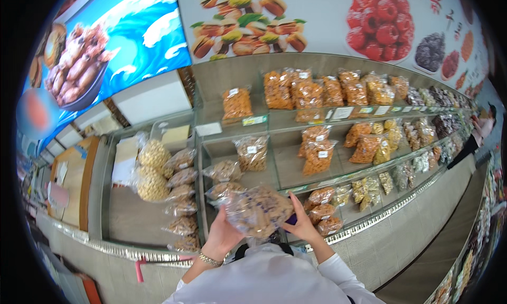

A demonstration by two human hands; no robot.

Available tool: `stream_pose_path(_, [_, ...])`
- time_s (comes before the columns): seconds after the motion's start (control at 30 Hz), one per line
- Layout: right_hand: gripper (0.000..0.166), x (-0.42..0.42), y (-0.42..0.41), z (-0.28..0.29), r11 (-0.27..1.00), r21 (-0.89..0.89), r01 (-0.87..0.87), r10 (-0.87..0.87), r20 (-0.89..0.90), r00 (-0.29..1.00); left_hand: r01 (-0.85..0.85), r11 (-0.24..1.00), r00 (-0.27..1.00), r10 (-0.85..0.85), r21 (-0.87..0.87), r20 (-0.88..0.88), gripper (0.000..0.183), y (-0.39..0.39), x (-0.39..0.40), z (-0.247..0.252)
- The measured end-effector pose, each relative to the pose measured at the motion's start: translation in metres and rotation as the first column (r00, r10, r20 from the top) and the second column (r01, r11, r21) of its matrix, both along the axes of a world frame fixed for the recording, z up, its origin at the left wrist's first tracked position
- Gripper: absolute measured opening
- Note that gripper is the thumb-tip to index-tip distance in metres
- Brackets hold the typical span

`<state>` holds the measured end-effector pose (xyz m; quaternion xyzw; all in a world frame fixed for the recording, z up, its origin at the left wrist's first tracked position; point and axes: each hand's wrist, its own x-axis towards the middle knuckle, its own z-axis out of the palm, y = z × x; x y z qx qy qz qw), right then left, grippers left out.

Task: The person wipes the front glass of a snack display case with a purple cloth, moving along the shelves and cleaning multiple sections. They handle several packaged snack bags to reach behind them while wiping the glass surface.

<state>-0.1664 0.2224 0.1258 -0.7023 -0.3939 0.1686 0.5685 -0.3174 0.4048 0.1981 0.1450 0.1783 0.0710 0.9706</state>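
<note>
Between my two hands is a clear plastic bag point(259, 211) of pale brown snack pieces with small dark blue or purple print on it. My left hand point(223, 230) grips its left side, a metal watch band on the wrist. On the opposite side my right hand point(302, 221) holds the bag, thumb and fingers at its edge. Something dark purple shows beside the right fingers; what it is I cannot tell. Just beyond the bag, more bagged snacks point(223, 171) lie in a shelf compartment. The held bag hides part of the lower shelf.
Tiered glass-fronted shelves point(295, 151) hold orange snack bags point(320, 155) with price cards. To the left, a bin contains stacked bags point(182, 193) and large bags of pale round pieces point(152, 185). A pink handle point(140, 269) sticks out below the metal-trimmed edge. Far right, another person point(481, 130) stands by the shelves.
</note>
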Motion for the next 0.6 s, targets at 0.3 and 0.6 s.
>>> stream_pose_path(0.3, [0.038,0.0,-0.01,-0.051,0.999,0.043,0.001,0.036,-0.839,0.543,0.123,0.259,0.992,-0.002,0.958,-0.127,0.087,0.022,0.0,-0.027])
stream_pose_path(0.6, [0.036,0.009,0.011,-0.046,0.993,-0.069,0.091,-0.101,-0.9,0.424,0.031,0.747,0.943,0.198,0.665,-0.266,0.054,0.056,0.07,-0.109])
